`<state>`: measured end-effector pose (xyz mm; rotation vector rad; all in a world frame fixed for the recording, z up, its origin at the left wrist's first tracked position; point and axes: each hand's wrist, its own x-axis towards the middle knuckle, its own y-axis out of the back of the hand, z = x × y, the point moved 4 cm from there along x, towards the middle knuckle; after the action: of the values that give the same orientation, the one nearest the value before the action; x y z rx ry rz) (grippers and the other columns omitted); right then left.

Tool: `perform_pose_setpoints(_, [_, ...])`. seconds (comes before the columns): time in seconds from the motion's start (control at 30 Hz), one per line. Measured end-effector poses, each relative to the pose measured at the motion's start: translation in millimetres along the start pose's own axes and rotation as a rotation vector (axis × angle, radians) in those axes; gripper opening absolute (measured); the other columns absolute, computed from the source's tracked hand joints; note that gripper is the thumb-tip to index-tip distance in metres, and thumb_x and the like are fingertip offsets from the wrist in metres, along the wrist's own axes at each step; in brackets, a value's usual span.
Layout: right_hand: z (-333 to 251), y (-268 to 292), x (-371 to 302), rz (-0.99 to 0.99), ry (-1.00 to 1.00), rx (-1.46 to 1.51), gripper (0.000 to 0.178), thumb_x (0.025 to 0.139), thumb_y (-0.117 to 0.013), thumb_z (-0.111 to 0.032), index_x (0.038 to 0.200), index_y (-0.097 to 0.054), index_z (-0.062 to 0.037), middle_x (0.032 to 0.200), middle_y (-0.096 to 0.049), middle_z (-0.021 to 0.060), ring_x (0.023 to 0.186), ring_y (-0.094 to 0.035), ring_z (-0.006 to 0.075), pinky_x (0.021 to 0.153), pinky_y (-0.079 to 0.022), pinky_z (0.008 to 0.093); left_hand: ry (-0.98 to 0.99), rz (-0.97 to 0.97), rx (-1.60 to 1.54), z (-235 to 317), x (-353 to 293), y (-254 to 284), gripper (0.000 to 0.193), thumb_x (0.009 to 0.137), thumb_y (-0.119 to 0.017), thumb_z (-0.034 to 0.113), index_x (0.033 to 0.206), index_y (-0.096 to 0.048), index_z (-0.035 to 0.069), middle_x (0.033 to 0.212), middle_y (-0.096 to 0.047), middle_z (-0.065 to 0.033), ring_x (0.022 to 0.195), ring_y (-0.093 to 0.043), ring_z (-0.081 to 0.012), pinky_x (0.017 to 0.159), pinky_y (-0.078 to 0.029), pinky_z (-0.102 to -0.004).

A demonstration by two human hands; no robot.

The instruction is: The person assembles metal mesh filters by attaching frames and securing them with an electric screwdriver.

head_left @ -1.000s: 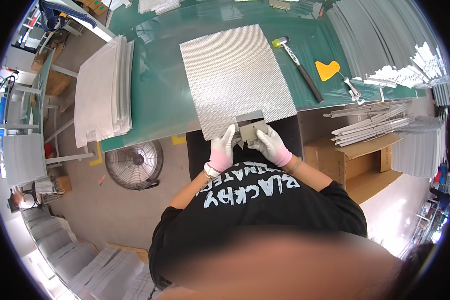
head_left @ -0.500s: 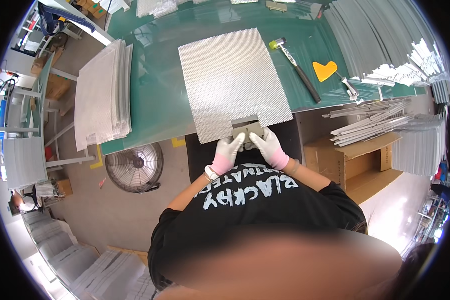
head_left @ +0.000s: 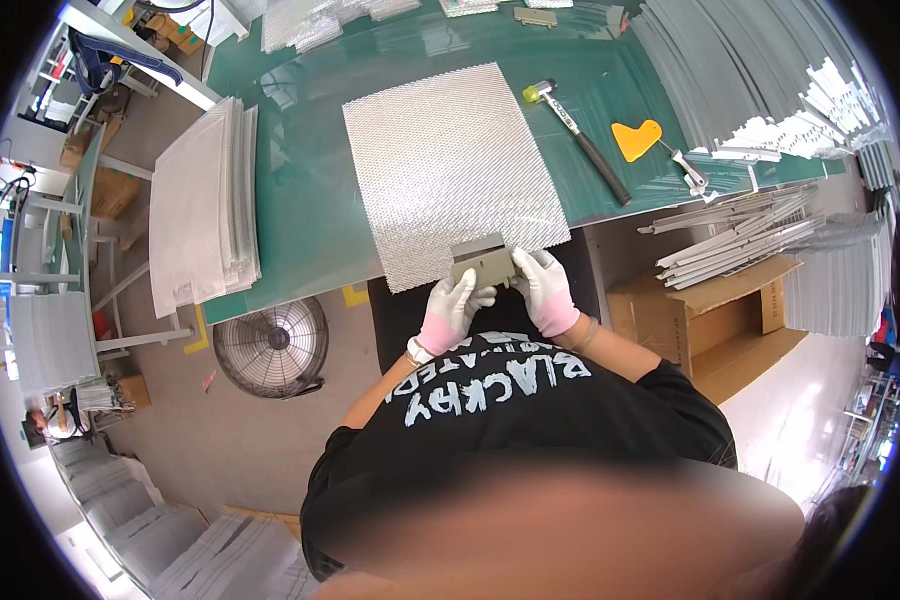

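An olive-grey rectangular block (head_left: 485, 268) sits between my hands at the table's near edge, beside the notch in a silver mesh panel (head_left: 450, 165). My left hand (head_left: 452, 308), in a white glove with a pink cuff, is closed on the block's left part, thumb on top and fingers beneath. Gloved the same way, my right hand (head_left: 544, 288) grips the block's right end; some of its fingers are hidden. The panel lies flat on the green table (head_left: 310, 190), its near edge close to both hands.
To the right on the table are a mallet (head_left: 580, 142), a yellow heart-shaped scraper (head_left: 636, 140) and a small-handled tool (head_left: 688, 172). Stacked panels (head_left: 205, 200) stand at left, grey strips (head_left: 740, 70) at far right. Below are a floor fan (head_left: 272, 345) and cardboard box (head_left: 730, 335).
The block has tilted and shows more of its face. My right hand has shifted toward its right end, my left fingers show beneath it. The view has shifted slightly.
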<state>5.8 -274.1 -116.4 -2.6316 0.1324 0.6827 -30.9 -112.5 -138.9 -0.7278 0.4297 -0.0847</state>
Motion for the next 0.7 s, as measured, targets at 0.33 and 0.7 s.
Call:
perform_pose_setpoints(0.33, [28, -5, 7, -0.590, -0.055, -0.372, 0.049, 0.105, -0.041, -0.041, 0.109, -0.063, 0.0019, 0.088, -0.067, 0.0104, 0.073, -0.063, 0.0158, 0.068, -0.053, 0.0297, 0.486, -0.792, 0.756, 120, -28, -64, 0.052, 0.102, -0.051, 0.037, 0.131, -0.056, -0.006, 0.125, -0.065, -0.0169, 0.108, -0.065, -0.0203, 0.095, -0.051, -0.0331])
perform_pose_setpoints(0.7, [9, 36, -6, 0.081, 0.356, 0.013, 0.028, 0.104, -0.047, -0.024, 0.108, -0.063, -0.0017, 0.091, -0.064, 0.0000, 0.079, -0.058, 0.0061, 0.071, -0.049, 0.0235, -0.643, -0.286, 2.223, 75, 62, -118, 0.073, 0.085, -0.062, 0.054, 0.146, -0.044, 0.016, 0.151, -0.037, -0.0188, 0.141, -0.029, -0.0428, 0.116, -0.017, -0.0597])
